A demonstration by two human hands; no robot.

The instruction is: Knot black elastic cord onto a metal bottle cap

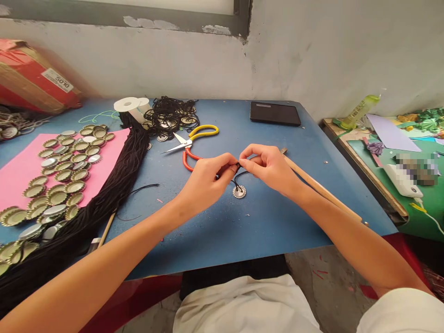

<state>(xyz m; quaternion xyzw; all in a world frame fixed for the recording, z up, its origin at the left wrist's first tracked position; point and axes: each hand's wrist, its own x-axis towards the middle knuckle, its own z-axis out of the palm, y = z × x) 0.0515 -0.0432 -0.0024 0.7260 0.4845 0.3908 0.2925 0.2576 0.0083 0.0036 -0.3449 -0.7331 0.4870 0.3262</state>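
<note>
left hand: our left hand (204, 178) is pinched shut, thumb and fingertips closed on the black cord (238, 178) just above the bench (270, 222).
right hand: our right hand (268, 164) is pinched too, gripping the same cord right where the two hands meet, fingertips basically touching.
cord + cap: the cord loops down from our fingers to a single bottle cap (239, 192) lying on the blue bench just under our hands. Looks threaded through the cap's middle, though it's too small to be sure.
done so far: going by what's lying around, there's a tangle of corded caps (171, 115) at the back near the white spool (127, 104), so we'd guess a batch is already strung.
left to do: lots. The loose caps (65, 166) on the pink sheet (17, 171) are still bare, and the thick bundle of black cords (114, 180) beside them looks barely dented.
tools: scissors (190, 141) with yellow and red handles sit just behind our hands, and a wooden stick (322, 189) runs under the right wrist.
other stuff: black tablet (275, 113) at the far edge, cardboard box (33, 78) top left.
</note>
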